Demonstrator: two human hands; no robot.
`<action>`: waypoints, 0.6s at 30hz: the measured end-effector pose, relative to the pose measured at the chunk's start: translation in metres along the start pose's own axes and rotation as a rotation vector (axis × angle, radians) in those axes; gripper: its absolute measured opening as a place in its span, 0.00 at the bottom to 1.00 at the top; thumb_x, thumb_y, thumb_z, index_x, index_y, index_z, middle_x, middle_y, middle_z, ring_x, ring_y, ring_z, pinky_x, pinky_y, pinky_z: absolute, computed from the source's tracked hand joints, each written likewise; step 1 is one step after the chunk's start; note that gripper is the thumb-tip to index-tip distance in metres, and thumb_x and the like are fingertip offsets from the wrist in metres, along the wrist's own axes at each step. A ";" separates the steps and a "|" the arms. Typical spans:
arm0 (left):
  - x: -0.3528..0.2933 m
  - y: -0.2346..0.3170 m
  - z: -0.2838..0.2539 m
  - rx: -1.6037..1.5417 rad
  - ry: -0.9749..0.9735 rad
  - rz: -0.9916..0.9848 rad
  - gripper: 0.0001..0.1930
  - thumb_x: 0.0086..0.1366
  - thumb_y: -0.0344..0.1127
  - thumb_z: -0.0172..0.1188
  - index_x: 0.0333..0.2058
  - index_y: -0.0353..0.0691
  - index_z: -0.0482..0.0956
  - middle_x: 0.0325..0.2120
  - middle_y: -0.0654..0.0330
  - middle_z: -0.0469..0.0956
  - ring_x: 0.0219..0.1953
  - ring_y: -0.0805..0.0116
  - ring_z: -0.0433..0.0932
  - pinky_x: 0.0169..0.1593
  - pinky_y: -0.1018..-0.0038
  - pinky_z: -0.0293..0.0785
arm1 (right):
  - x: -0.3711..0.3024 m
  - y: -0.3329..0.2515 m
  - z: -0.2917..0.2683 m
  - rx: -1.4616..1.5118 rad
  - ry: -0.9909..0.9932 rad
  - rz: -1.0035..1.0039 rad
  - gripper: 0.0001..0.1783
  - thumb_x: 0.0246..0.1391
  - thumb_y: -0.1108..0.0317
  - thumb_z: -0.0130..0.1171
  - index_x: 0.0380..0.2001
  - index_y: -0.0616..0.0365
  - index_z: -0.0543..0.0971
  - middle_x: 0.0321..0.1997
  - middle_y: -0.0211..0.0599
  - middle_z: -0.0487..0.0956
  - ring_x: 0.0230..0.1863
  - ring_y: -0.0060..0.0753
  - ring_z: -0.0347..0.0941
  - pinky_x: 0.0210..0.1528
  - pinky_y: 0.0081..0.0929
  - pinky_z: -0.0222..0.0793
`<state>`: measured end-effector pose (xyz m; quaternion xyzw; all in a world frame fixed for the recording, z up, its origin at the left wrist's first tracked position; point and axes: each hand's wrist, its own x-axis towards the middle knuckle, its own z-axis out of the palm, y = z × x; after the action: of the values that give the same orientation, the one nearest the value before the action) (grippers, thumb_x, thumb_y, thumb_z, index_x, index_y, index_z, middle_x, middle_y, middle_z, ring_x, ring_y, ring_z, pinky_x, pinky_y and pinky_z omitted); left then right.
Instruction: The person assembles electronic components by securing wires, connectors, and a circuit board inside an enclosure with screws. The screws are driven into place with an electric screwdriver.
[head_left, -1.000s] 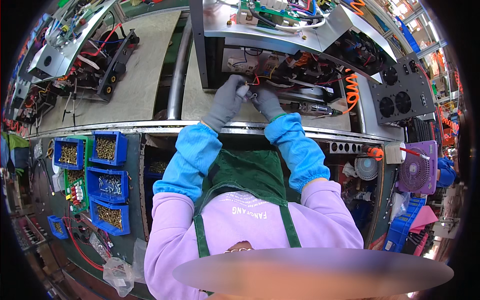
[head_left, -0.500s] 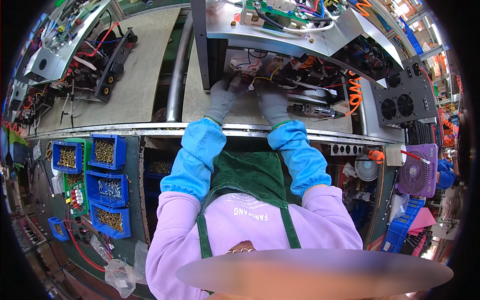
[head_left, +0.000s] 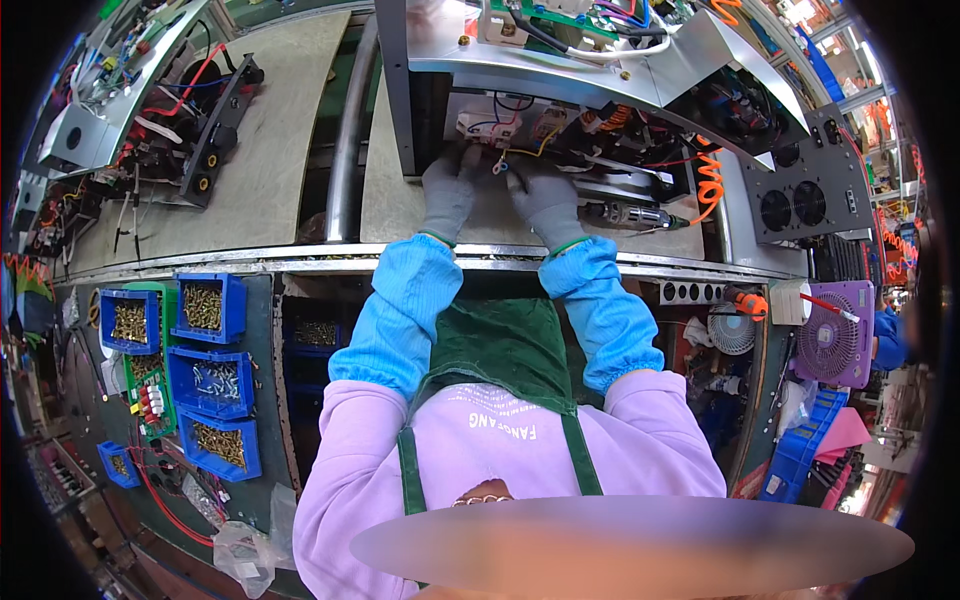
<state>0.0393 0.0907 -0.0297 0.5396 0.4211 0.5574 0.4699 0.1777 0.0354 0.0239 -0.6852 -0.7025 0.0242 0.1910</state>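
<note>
Both my hands wear grey gloves and reach into the open front of a metal equipment chassis [head_left: 540,82]. My left hand [head_left: 450,190] has its fingers bent together just below a white terminal block [head_left: 488,124] with thin wires; what its fingertips hold, if anything, is hidden. My right hand [head_left: 545,200] is closed, thumb and finger at the end of a yellow wire [head_left: 524,153] that carries a small ring terminal [head_left: 502,167]. Between my two hands the ring terminal hangs in plain view. Right of my right hand lies a slim metal power tool [head_left: 632,216] on an orange coiled hose [head_left: 709,185].
Blue bins [head_left: 212,382] of screws stand on the left bench. Another opened chassis [head_left: 110,110] sits at far left, beyond a metal roller [head_left: 352,140]. A black fan panel [head_left: 805,190] and a purple fan [head_left: 835,335] stand to the right. A metal rail [head_left: 300,258] runs along the front edge.
My left hand has shifted slightly right, and my right hand has moved a little lower. The ring terminal has turned and risen slightly, showing its hole more plainly.
</note>
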 end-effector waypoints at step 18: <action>-0.004 0.016 0.001 0.244 -0.040 -0.037 0.14 0.61 0.30 0.50 0.45 0.33 0.74 0.39 0.49 0.78 0.40 0.60 0.77 0.46 0.73 0.69 | 0.042 -0.023 -0.005 -0.394 0.321 -0.193 0.11 0.48 0.52 0.54 0.27 0.44 0.76 0.21 0.35 0.75 0.22 0.43 0.74 0.24 0.41 0.71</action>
<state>0.0391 0.0838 -0.0148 0.5957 0.4863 0.4825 0.4194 0.1581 0.0742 0.0448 -0.6341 -0.7164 -0.2402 0.1643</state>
